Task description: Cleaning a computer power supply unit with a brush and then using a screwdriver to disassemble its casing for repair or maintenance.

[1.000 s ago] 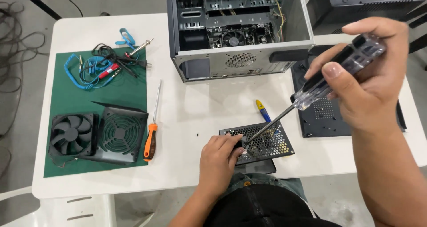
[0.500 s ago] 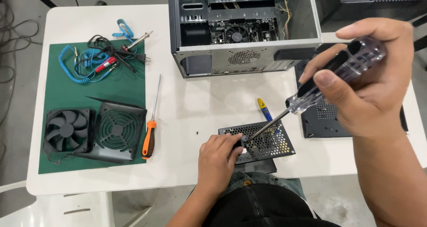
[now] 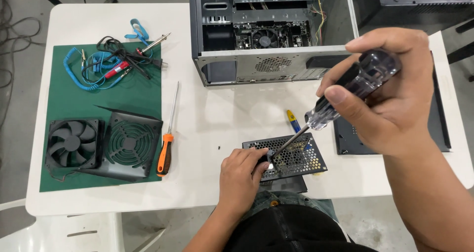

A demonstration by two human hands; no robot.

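My right hand [image 3: 390, 94] grips a screwdriver with a clear and black handle [image 3: 353, 89]; its shaft slants down-left, and the tip meets the perforated metal box [image 3: 291, 155] at the table's front edge. My left hand [image 3: 242, 175] rests on the box's left end and holds it still. The box is a power supply with a honeycomb grille on top. A small blue and yellow tool [image 3: 293, 120] lies just behind it.
An open computer case [image 3: 269, 32] stands at the back, a black panel [image 3: 437, 118] to its right. On the green mat [image 3: 74, 99] lie a black fan [image 3: 74, 143], a fan cover [image 3: 129, 143] and tangled cables [image 3: 113, 62]. An orange-handled screwdriver [image 3: 166, 150] lies beside the mat.
The view has shifted slightly. Both hands stay on the power supply and screwdriver, with the driver's tip at the same spot.
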